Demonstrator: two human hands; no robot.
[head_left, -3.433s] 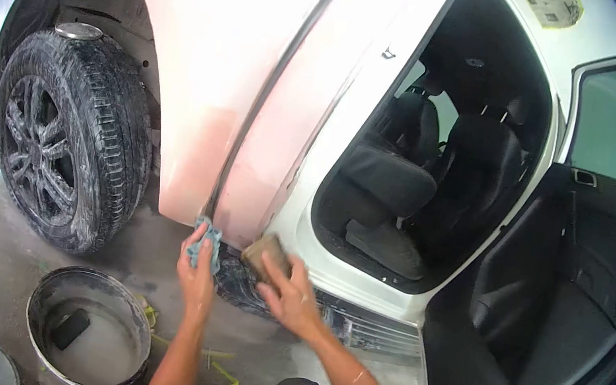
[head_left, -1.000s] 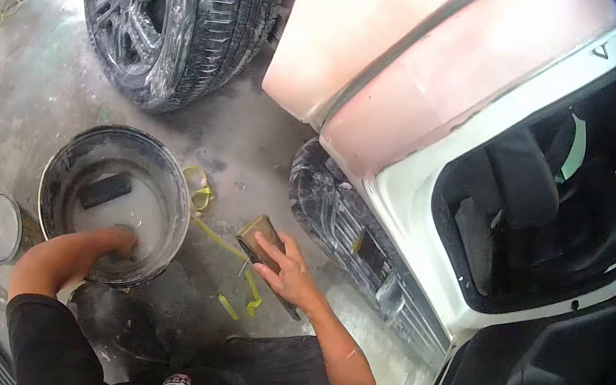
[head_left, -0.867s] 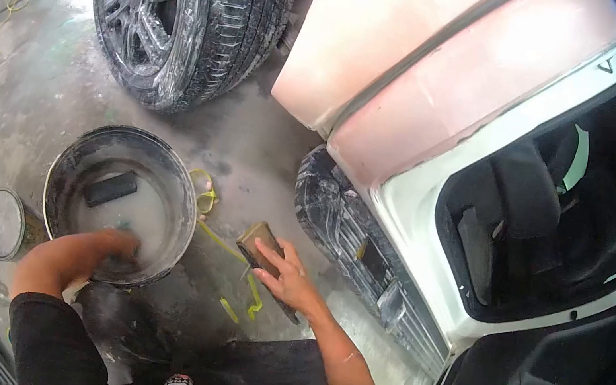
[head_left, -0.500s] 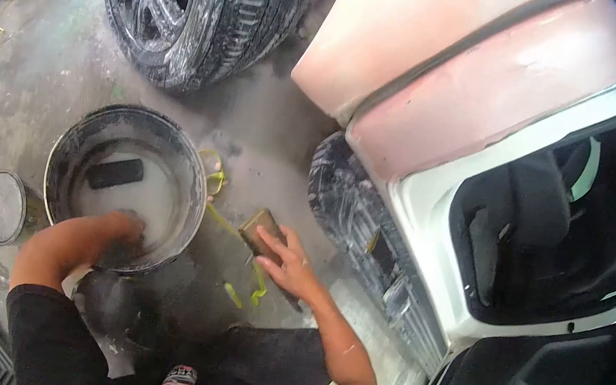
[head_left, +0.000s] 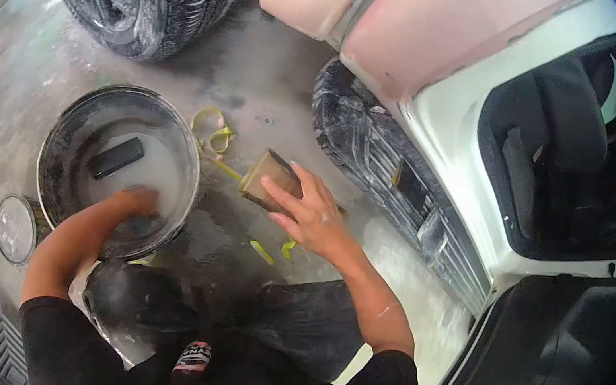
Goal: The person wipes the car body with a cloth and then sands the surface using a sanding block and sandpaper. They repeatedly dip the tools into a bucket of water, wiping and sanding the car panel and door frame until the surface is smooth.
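Two hands busy: left hand (head_left: 136, 201) sunk in bucket (head_left: 58, 145), grip unseen; right hand (head_left: 310, 213) clasps sanding block (head_left: 266, 178); soak well, wring first

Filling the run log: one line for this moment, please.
left hand: dipped in bucket, grasp hidden | right hand: holding sanding block over floor | black block: in bucket water

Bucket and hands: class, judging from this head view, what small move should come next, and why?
Probably lift the left hand out of the bucket, bringing up whatever it grips. It sits dipped in cloudy water, while the right hand holds the sanding block clear of the floor, near the pink sanded panel.
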